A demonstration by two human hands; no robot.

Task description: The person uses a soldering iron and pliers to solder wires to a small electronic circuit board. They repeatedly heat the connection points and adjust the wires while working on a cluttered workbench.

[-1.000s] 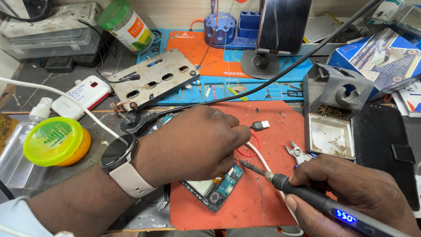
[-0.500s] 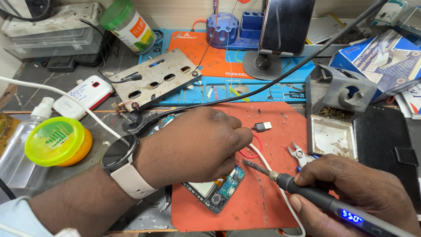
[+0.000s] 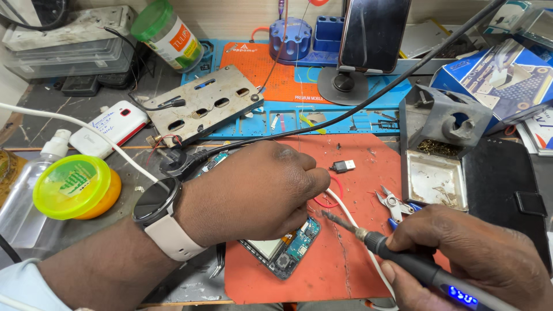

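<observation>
The opened phone board (image 3: 285, 253) lay on the orange mat (image 3: 368, 230), most of it hidden under the left hand (image 3: 253, 196), only its lower corner with small blue-green parts showing. Judging by the bare circuitry, the casing was already off, and the soldering looked to be under way rather than finished, since the iron's tip hung just right of the board, not touching it. The left hand was curled, its fingertips pinched on a thin white wire (image 3: 345, 210) at the board's right edge. The right hand (image 3: 466, 259), lower right of the board, was closed around the soldering iron (image 3: 403, 262). Small cutters (image 3: 394, 203) lay further right
</observation>
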